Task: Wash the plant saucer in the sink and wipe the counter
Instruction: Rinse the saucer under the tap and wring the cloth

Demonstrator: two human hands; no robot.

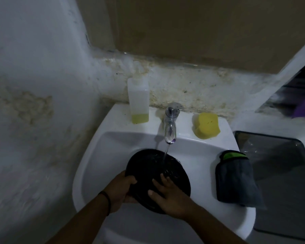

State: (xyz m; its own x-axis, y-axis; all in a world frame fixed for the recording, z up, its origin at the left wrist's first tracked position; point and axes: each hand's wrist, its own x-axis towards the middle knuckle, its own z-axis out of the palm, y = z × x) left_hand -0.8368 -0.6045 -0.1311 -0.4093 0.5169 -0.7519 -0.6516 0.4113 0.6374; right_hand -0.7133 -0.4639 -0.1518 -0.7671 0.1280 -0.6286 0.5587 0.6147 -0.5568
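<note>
Black plant saucer (153, 166): held tilted inside the white sink (95, 155), under running water from the tap (170, 124). Left hand (121, 188): grip closed on the saucer's left rim. Right hand (167, 196): laid flat on the saucer's face, fingers spread, nothing clasped. Soap bottle (139, 101) stood left of the tap; yellow sponge (206, 125) right of it; grey cloth (236, 178) draped over the sink's right rim.

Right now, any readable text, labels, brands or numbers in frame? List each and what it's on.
None readable.
Soap bottle: plain translucent plastic, no label visible.
Faucet: bare chrome, no marking legible.
Yellow sponge: no print.
Grey cloth with green trim: no tag text visible.
Black saucer under the water, held by the left hand and right hand: no marking visible in this dim light.
</note>
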